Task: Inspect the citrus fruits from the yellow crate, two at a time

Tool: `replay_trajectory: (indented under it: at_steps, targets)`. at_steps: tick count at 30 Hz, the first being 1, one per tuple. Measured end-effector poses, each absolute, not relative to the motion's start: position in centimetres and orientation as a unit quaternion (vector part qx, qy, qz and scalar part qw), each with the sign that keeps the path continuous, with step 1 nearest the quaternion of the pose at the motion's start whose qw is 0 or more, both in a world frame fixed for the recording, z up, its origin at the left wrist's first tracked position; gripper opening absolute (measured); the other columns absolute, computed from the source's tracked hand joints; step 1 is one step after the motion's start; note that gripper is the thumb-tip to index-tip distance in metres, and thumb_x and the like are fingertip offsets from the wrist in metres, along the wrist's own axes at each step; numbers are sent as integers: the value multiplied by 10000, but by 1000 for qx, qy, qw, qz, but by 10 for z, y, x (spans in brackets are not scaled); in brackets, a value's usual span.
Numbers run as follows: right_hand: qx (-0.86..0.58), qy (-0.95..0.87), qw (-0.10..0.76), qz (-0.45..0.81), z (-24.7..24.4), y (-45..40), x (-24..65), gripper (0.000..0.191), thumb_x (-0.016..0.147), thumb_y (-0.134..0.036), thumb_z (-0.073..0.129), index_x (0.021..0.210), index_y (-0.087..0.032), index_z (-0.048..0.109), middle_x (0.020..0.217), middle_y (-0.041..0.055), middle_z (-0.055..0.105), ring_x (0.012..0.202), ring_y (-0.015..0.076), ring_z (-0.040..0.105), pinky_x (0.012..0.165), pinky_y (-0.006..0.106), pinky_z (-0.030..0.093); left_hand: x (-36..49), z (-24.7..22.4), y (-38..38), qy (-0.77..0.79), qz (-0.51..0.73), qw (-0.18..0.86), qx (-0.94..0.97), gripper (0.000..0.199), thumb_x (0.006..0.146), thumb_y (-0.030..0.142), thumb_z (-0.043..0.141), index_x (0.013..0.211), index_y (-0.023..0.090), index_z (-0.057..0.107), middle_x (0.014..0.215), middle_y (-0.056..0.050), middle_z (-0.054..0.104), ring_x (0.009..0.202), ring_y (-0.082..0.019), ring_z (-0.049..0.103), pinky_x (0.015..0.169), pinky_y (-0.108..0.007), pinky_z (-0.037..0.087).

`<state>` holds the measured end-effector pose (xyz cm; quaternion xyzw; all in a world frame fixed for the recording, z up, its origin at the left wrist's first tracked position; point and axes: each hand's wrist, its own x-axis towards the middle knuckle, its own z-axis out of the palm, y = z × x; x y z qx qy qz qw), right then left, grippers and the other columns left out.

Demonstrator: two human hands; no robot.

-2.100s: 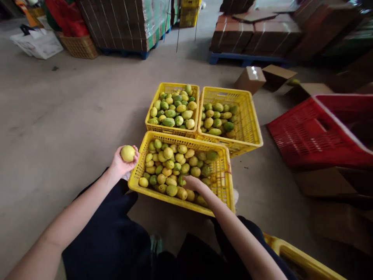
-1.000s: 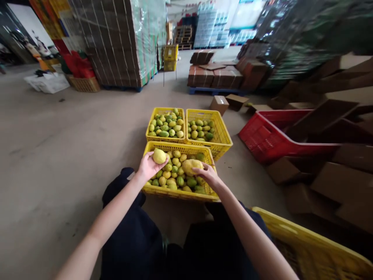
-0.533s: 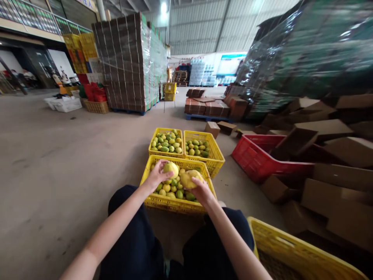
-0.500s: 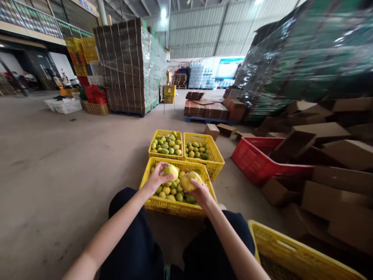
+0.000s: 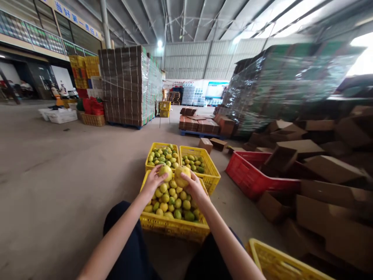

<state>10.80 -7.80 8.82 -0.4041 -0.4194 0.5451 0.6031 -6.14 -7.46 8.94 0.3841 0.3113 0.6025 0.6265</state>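
Both hands are raised over the nearest yellow crate [image 5: 175,227], each closed round a yellow fruit that looks like a lemon or similar citrus. My left hand [image 5: 154,180] grips a round yellow fruit [image 5: 166,173] with thumb and fingers. Close beside it, my right hand [image 5: 194,184] holds a larger yellow fruit [image 5: 182,176], its thumb across the near side. Beneath them the crate is filled with loose yellow and green fruits [image 5: 170,199]. Some of the pile at the back is hidden behind my hands.
Two more yellow crates of fruit, one left [image 5: 147,155] and one right [image 5: 214,175], stand just beyond. A red crate [image 5: 244,179] and heaped cardboard boxes [image 5: 317,221] lie to the right. Another yellow crate [image 5: 279,260] is at lower right. Wrapped pallet stacks [image 5: 122,85] rise behind.
My view has tilted upward, so the scene sits lower. The fruit in my right hand has turned from lying sideways to more upright and is nearer the left one. Both fruits stay held.
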Motion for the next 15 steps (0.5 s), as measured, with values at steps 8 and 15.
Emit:
replay_trajectory:
  at_steps: [8,15]
  targets:
    - [-301,-309,665,609,100,-2,107,358,609,-453,784,849,-212,673,708,5,707,538,152,610,394,226,439,-30,100,-13,230,666,655,272,390,689,292,813,1020,221,618,1053,-37,686,876,-162,668,701,-241,529]
    - [-349,-168,670,633,68,23,93,309,659,-439,738,861,-219,657,708,-1,726,580,158,660,422,230,501,-2,70,15,275,675,679,87,216,936,331,485,1066,218,615,1135,-67,683,1050,-187,647,721,-245,546]
